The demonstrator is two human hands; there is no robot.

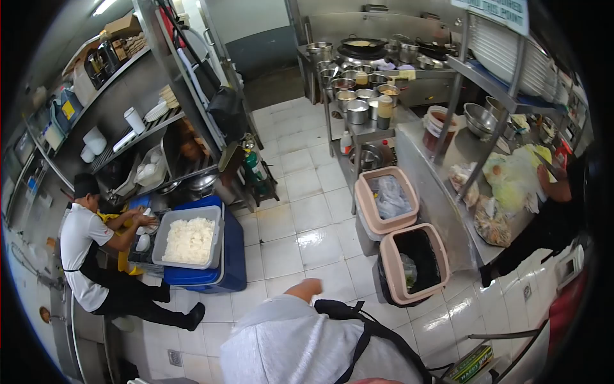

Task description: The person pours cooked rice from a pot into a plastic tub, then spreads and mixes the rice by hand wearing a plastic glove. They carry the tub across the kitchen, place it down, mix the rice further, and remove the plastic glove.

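Observation:
A grey sleeve juts up from the bottom of the head view, with a short stretch of bare arm or hand, apparently my left hand [307, 289], at its end. Its fingers cannot be made out, nor anything held in them. Nearest to it on the left, a plastic tub [219, 240] of white rice [190, 241] rests on a blue cooler box [235, 259]. To its right stand two pinkish-rimmed bins, the closer bin [441, 253] lined with a black bag and the farther bin [409, 185] holding clear plastic. My right hand does not show.
At left, a person [83, 243] in a white shirt handles white items over a crate. Another person's hand [556, 185] is by bagged vegetables [515, 176] on the right counter. Pots [358, 110] crowd the back station. White floor tiles [307, 192] run between.

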